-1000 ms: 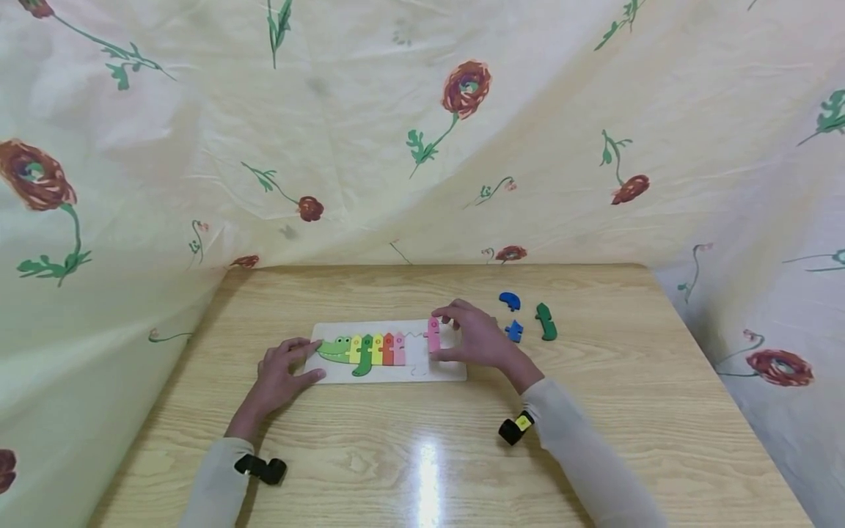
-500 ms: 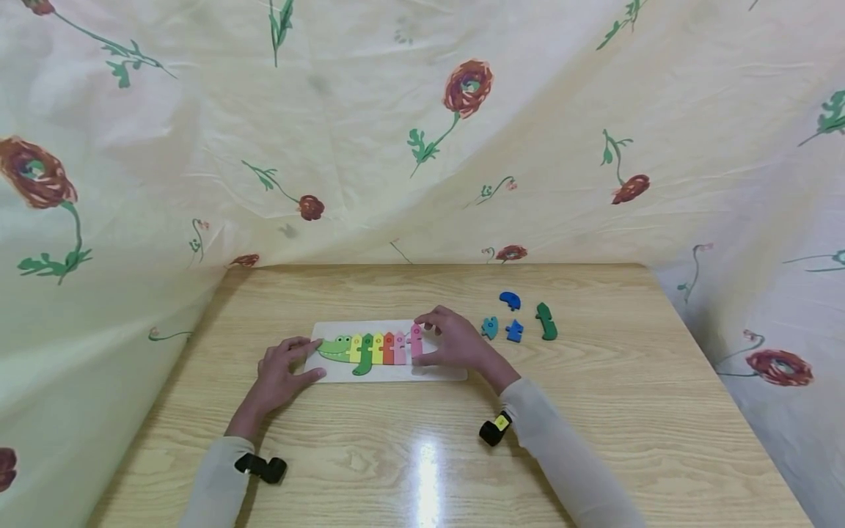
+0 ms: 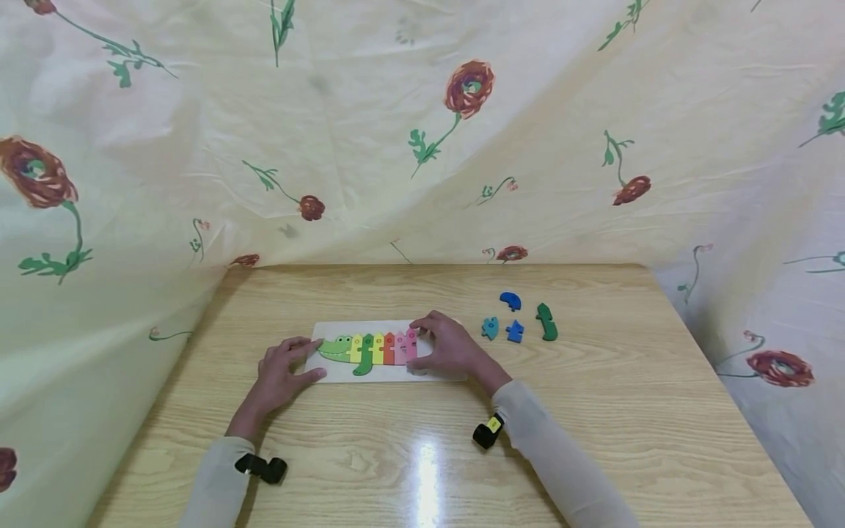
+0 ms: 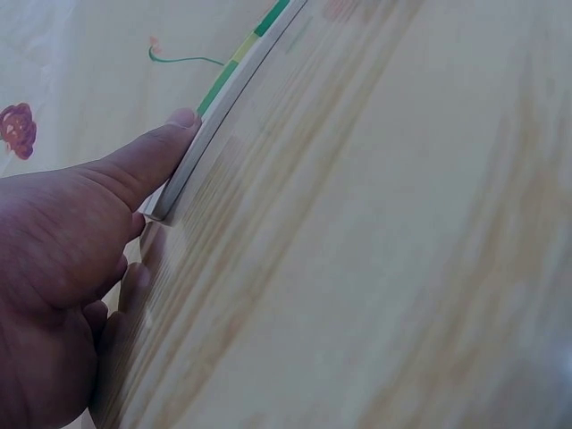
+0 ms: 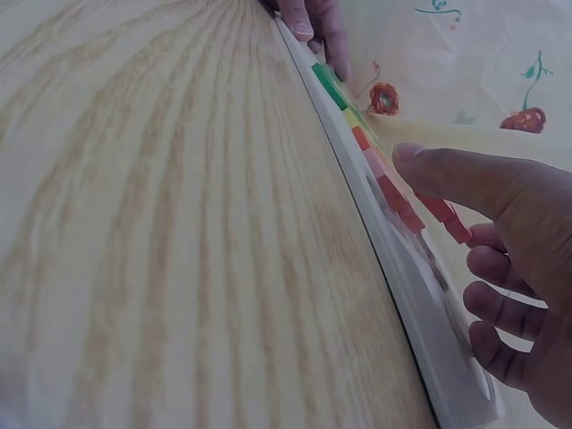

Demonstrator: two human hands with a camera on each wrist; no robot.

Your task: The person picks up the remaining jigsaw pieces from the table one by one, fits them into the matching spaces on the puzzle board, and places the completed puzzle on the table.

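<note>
A white puzzle board (image 3: 356, 378) lies on the table, a crocodile puzzle on it. The green crocodile head (image 3: 334, 352) sits at its left end, followed by numbered yellow, green, red and pink pieces. My left hand (image 3: 280, 374) holds the board's left end; in the left wrist view the thumb (image 4: 165, 147) lies along the board's edge, the other fingers lower, at the table. My right hand (image 3: 452, 348) pinches a deeper pink puzzle piece (image 3: 412, 339) between thumb and index finger, right beside the row's last light pink piece. The right wrist view shows the thumb hiding part of it.
To the right of the board lie loose pieces: a dark blue curved one (image 3: 510, 300), a teal one (image 3: 490, 328), a blue one (image 3: 515, 331) and a long green one (image 3: 546, 322). Behind the wooden table (image 3: 396, 455) hangs a flowered cloth (image 3: 370, 132).
My right hand has moved left along the board with the pink piece, bringing it against the row. The teal piece, earlier hidden behind the hand, shows now. The left hand has stayed put.
</note>
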